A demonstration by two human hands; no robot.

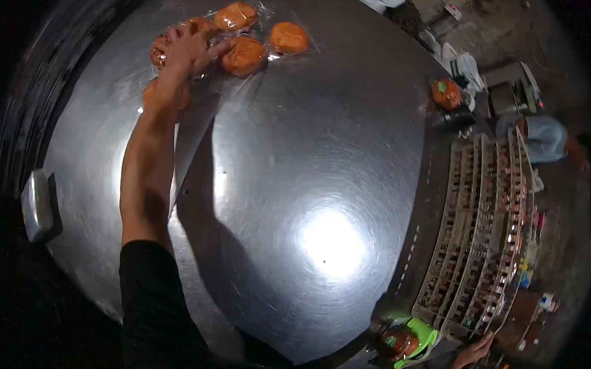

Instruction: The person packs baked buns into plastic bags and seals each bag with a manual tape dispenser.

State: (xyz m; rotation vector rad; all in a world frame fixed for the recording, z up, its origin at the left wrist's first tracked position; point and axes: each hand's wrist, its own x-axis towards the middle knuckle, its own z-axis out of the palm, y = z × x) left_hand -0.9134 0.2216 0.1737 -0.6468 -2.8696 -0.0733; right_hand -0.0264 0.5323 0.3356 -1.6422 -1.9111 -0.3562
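Stretched over a cluster of orange-brown, bun-like rounds in clear wrap, my left hand (pixel 188 50) has its fingers spread and its thumb out to the right. Its fingertips lie against a wrapped bun (pixel 200 25); whether they grip it cannot be made out. Close by are another wrapped bun (pixel 244 56) beside the thumb, one behind it (pixel 235 16), and a separate bun (pixel 289 38) to the right. One more lies partly hidden under my forearm. At the lower right, my right hand (pixel 477 351) has its fingers closed at the corner of a long divided crate (pixel 460 229).
The buns lie on a shiny metal table (pixel 296 152). A pale block (pixel 37 205) sits at its left edge. Near the crate are a lime-green item (pixel 423 335), wrapped rounds with green labels (pixel 446 93), and a person in a light blue sleeve (pixel 546 139).
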